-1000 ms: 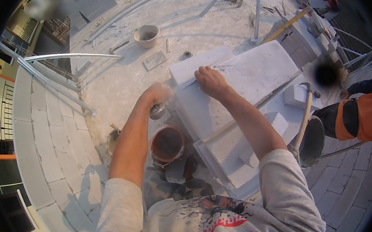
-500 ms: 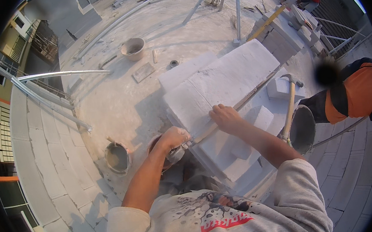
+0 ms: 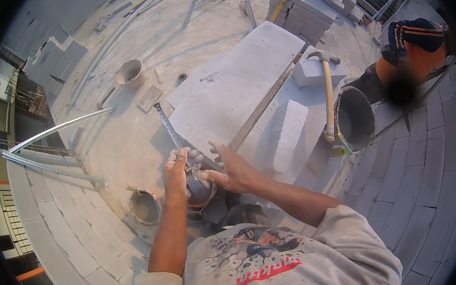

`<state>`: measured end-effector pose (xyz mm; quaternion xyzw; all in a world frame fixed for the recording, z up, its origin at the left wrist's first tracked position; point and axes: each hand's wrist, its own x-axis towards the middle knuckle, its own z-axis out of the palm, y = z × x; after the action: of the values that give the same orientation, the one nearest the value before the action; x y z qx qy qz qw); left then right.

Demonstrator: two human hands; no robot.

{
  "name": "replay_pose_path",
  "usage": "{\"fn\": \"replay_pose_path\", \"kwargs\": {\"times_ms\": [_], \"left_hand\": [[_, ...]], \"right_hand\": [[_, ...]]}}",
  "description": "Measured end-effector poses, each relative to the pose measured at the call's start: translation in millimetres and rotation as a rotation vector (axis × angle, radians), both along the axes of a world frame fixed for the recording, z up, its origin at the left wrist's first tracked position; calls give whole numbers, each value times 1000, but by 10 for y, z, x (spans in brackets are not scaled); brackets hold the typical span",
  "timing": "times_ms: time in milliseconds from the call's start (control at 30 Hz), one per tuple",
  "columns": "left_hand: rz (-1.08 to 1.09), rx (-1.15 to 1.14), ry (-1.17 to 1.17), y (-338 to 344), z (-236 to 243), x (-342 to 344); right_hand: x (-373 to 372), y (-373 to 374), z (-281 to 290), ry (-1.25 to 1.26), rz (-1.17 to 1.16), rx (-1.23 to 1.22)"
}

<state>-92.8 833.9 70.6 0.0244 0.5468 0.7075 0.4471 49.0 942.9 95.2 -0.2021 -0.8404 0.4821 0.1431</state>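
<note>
My left hand [image 3: 176, 174] is closed around what looks like a tape measure. Its narrow pale blade [image 3: 169, 127], marked dark along the edge, slants up and left past the block's near left corner. My right hand [image 3: 235, 170] is beside it, thumb and fingers apart, the thumb close to the left hand. A rounded grey shape between the hands is partly covered, so I cannot tell what it is. In front of me lies a large white block [image 3: 233, 82], with a long straight bar [image 3: 263, 107] along its right side. A smaller white block [image 3: 291, 137] stands right of the bar.
A hammer [image 3: 327, 90] leans across a white block [image 3: 308, 73] and a dark bucket [image 3: 355, 118] at right. A person in orange and dark clothing [image 3: 424, 60] is beyond it. Buckets [image 3: 146, 206] [image 3: 131, 73] stand on the left. Stacked blocks [image 3: 304, 19] and metal poles [image 3: 61, 127] lie further out.
My right hand has left the block's near edge and come back beside the left. The pale blade now shows above my left hand. The view has shifted, and the other person's posture differs.
</note>
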Motion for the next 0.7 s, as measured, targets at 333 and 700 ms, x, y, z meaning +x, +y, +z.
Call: {"fn": "replay_pose_path", "kwargs": {"times_ms": [333, 700], "left_hand": [[-409, -89, 572, 181, 27, 437], [-546, 62, 404, -521, -51, 33]], "right_hand": [[616, -419, -221, 105, -253, -543], [933, -1000, -147, -158, -603, 81]]}}
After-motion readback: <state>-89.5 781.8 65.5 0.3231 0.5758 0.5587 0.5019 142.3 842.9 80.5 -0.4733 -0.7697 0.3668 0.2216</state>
